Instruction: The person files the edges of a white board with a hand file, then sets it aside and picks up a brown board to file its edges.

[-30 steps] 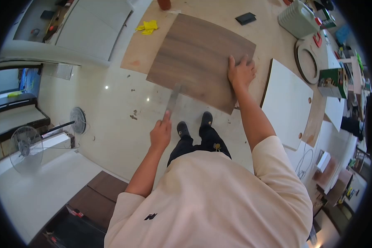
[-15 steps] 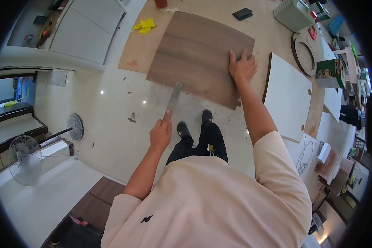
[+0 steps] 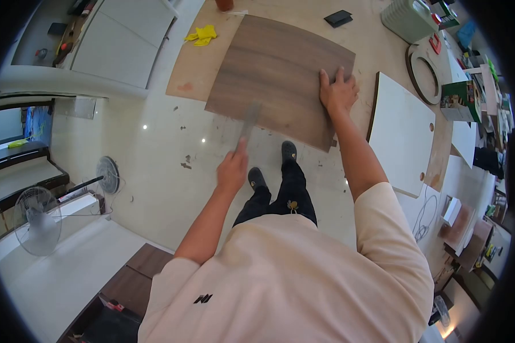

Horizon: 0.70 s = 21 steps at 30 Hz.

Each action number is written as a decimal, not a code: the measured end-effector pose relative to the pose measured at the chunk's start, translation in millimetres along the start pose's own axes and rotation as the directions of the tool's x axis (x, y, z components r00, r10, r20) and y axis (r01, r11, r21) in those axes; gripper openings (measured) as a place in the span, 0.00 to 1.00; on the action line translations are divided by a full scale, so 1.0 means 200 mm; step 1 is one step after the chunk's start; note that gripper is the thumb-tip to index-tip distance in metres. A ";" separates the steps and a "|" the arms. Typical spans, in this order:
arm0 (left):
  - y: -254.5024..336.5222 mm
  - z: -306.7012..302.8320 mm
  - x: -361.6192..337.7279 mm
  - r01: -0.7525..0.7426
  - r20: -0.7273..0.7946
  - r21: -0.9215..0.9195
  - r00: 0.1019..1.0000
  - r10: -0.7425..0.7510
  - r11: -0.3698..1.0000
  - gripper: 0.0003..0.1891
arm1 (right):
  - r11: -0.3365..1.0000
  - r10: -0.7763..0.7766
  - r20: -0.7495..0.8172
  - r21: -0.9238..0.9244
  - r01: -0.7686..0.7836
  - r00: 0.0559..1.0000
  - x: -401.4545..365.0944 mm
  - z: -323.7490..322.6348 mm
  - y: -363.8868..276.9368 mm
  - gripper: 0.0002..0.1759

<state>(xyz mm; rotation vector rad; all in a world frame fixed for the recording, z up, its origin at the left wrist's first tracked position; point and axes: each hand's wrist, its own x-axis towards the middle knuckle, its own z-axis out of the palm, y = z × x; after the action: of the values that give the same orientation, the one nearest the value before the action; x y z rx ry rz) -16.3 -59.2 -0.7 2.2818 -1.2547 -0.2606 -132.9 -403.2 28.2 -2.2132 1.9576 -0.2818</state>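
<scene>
A brown wood-grain panel lies on the worktable, its near edge overhanging the floor. My left hand is wrapped around a flat metal file, with a finger stretched along it. The file's far end overlaps the near edge of the panel, left of the middle, and is smeared by motion. My right hand rests on the panel's right edge, fingers spread and pointing away from me.
On the worktable are a yellow cloth, a black folded item, a jerrycan and a ring-shaped piece. To the right lies a white board with two holes. Scraps dot the floor near my shoes; a fan stands left.
My left hand and the file have moved up and to the right, so the file reaches further over the panel's near edge. My right hand stays on the panel.
</scene>
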 end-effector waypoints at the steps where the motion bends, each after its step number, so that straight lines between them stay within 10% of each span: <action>1: 0.05 0.03 0.09 -0.047 -0.031 -0.011 0.998 0.046 0.999 0.25 | 1.000 -0.002 0.007 0.002 0.002 1.000 -0.01 0.00 0.00 0.44; 7: 0.07 -0.03 0.10 -0.055 -0.028 0.029 0.998 0.056 0.998 0.25 | 1.000 -0.024 0.000 0.004 0.024 1.000 0.03 0.01 0.01 0.44; 10: -0.04 -0.14 -0.12 0.159 0.159 0.043 0.974 -0.163 0.986 0.25 | 1.000 -0.001 0.027 -0.004 0.001 1.000 0.00 0.01 0.03 0.44; 16: 0.19 -0.02 0.31 -0.003 0.120 0.014 0.993 0.001 1.000 0.26 | 1.000 -0.016 0.012 0.016 0.016 1.000 0.00 -0.01 0.03 0.44; 21: -0.03 -0.10 -0.06 0.061 0.056 0.017 0.997 -0.062 0.998 0.25 | 1.000 -0.010 0.003 0.003 0.010 1.000 0.01 0.00 0.01 0.44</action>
<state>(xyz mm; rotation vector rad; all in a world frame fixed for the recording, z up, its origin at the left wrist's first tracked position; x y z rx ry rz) -10.4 -40.4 11.3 2.3440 -1.2195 -0.3404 -134.7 -405.7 26.9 -2.2208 1.9434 -0.2821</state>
